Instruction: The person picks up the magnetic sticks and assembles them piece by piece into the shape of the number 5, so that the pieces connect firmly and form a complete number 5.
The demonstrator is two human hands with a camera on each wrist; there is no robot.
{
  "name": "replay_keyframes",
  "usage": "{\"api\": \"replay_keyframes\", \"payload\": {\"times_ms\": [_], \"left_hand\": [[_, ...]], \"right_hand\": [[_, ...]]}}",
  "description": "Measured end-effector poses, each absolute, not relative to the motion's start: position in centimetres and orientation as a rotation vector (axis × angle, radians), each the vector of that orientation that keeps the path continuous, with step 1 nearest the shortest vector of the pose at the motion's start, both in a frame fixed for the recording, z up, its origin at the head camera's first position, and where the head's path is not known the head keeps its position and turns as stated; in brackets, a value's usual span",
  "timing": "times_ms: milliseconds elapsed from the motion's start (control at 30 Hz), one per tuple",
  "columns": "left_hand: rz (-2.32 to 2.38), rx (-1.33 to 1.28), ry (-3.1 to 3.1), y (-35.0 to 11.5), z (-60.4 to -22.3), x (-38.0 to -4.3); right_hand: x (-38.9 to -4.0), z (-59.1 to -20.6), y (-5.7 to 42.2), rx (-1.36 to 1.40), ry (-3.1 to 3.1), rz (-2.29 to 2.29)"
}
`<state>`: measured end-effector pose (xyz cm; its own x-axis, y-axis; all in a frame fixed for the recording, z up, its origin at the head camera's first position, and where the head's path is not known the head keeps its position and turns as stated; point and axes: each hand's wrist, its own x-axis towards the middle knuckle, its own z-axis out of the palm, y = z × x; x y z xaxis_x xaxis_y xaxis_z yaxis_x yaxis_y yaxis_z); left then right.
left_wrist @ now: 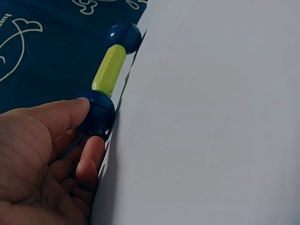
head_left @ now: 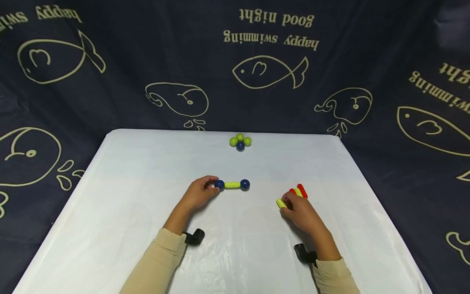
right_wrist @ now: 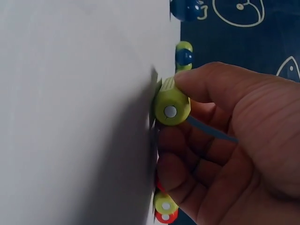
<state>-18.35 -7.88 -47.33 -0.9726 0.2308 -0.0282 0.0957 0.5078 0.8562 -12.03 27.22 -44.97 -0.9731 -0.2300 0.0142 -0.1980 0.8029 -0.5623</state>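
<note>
Two dark blue balls are joined by a yellow-green rod (head_left: 232, 185) into a dumbbell shape lying on the table. My left hand (head_left: 199, 192) pinches the near blue ball (left_wrist: 98, 112) between thumb and fingers; the far blue ball (head_left: 244, 184) sits at the rod's other end. To the right, my right hand (head_left: 300, 209) pinches a second yellow-green rod (right_wrist: 172, 105), whose end shows a pale round magnet-like dot. Beside that hand's fingers lie a red rod (head_left: 302, 190) and a yellow-green rod (head_left: 298, 192), with another red rod partly hidden by the hand.
Towards the back of the white table (head_left: 165, 155) sits a cluster of green balls (head_left: 240, 137) with one blue ball (head_left: 240, 146) in front. A dark cloth (head_left: 205, 49) printed with fish and whales hangs behind. Each wrist carries a black camera mount (head_left: 194, 237).
</note>
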Motion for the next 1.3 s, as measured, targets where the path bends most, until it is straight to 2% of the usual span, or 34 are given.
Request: {"api": "replay_keyframes", "payload": {"times_ms": [333,833,1300], "left_hand": [[1.476,0.316,2.598,-8.1,-47.6,-18.5],[1.450,0.320,2.612,-8.1,-47.3,-18.4],[1.439,0.299,2.626,-8.2,-47.5,-18.5]], "right_hand": [[-12.9,-45.3,25.0,-0.389,2.832,-1.057],[-14.9,-45.2,18.9,-0.363,2.604,-1.337],[-15.0,-46.1,13.8,-0.373,2.465,-1.479]]}}
